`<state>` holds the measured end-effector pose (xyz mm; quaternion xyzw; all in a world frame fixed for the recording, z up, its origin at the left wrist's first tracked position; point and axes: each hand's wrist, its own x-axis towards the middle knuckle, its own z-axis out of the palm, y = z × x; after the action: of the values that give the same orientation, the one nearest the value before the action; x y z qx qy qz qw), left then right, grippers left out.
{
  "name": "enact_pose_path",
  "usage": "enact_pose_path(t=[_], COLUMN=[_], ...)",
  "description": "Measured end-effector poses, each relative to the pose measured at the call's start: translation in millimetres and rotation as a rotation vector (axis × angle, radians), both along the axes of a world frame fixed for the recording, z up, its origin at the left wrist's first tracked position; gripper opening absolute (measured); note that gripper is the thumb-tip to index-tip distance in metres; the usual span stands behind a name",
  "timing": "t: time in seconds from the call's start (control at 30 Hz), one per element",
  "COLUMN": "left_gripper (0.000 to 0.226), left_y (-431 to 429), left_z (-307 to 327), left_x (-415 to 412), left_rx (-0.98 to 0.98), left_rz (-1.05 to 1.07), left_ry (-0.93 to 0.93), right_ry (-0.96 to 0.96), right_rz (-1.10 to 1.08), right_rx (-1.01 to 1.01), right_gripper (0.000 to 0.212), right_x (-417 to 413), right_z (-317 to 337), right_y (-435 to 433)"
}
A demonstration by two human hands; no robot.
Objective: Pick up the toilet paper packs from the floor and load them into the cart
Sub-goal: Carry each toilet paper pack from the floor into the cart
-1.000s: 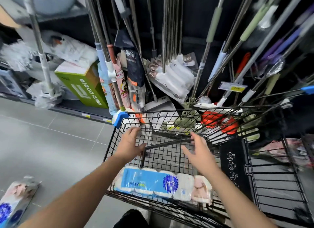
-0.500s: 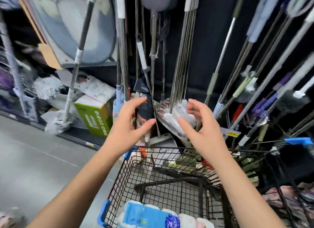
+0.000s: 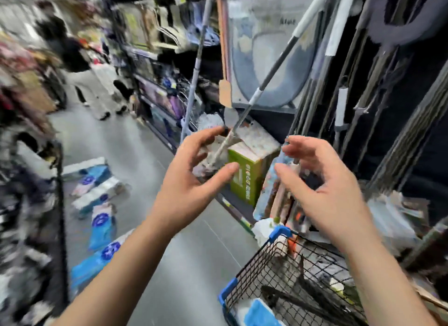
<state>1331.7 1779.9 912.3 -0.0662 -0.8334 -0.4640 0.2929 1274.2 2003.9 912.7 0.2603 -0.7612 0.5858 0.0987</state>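
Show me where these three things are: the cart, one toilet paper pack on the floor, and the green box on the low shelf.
cart (image 3: 257,274), head view, on its black wire wall.
toilet paper pack on the floor (image 3: 102,232), head view, on the blue part of its wrapper.
green box (image 3: 244,180), head view, on its green face.

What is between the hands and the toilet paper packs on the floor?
Nothing visible. The left hand and right hand hang empty in the air; only floor lies between them and the toilet paper packs.

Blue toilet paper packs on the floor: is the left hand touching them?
Apart. Head view: grey floor shows between left hand and blue toilet paper packs.
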Motion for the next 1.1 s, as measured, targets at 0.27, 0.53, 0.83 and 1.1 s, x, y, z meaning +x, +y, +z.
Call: enact_pose_path(t=[0.27, 0.53, 0.83, 1.1], left_gripper=[0.058, 0.055, 0.052, 0.056], left_y=[-100.6, -231.8, -401.3, -523.7], left_z=[11.8, 12.3, 7.0, 0.6], left_x=[82.5, 125.6, 118.0, 77.0], left_rx=[0.002, 0.092, 0.135, 0.156], left_rz=[0.316, 0.49, 0.52, 0.503], left_ry=[-0.031, -0.007, -0.043, -0.064], right_ry=[-0.029, -0.062, -0.076, -0.143], right_rz=[0.268, 0.438, 0.534, 0.56], right_rx=[-0.102, -0.067, -0.076, -0.061], right_gripper=[0.039, 0.03, 0.031, 0.032], right_x=[9.1, -0.6, -21.8, -62.4], right_z=[1.9, -0.7, 7.2, -14.6], right_y=[-128.5, -254.5, -443.2, -568.5])
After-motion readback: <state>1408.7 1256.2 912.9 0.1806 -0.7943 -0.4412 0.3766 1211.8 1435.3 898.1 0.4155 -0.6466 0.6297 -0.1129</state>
